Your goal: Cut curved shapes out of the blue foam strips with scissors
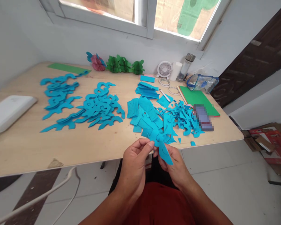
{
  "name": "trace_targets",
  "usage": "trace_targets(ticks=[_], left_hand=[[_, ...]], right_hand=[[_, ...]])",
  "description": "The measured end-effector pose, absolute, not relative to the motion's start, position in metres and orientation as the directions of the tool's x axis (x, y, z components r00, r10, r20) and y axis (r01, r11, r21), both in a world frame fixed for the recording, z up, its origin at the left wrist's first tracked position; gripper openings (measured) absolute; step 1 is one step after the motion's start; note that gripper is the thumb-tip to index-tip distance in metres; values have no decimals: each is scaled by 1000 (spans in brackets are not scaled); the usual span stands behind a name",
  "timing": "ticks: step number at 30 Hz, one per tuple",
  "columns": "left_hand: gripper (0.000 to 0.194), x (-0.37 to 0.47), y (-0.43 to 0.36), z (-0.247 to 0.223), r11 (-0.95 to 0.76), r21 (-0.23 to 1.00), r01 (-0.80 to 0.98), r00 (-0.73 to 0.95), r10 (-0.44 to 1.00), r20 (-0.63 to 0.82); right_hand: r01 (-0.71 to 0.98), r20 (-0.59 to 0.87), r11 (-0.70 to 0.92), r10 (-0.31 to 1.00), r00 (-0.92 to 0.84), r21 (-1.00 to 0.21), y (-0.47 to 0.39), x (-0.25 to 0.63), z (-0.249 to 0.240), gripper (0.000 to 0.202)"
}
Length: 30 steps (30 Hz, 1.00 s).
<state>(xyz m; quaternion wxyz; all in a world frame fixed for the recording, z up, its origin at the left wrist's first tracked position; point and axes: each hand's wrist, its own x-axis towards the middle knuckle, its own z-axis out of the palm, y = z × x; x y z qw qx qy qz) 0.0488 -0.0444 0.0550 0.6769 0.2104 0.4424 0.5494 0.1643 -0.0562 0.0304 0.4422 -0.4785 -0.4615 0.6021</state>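
Over the near edge of the table (89, 148), I see the left hand (135, 157) pinching blue paper (164, 153); the right hand (176, 161) sits partly behind it (its grip I can't tell). I'd judge shaping is underway; next probably needs steady turning.

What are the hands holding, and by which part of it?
A blue paper piece: the left hand pinches its left edge; the right hand holds its right part, grip partly hidden.
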Motion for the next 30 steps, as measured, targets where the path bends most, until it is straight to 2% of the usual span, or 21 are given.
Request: trace_targets(ticks=[17,30], left_hand=[[13,50,-47,52,272,775,-570,13,947,-322],[15,52,-50,51,305,727,-615,30,931,-365]], right_hand=[[-88,-155,-166,980,-126,-982,-55,160,36,40],[-87,-143,-155,981,-131,-984,-54,160,36,35]])
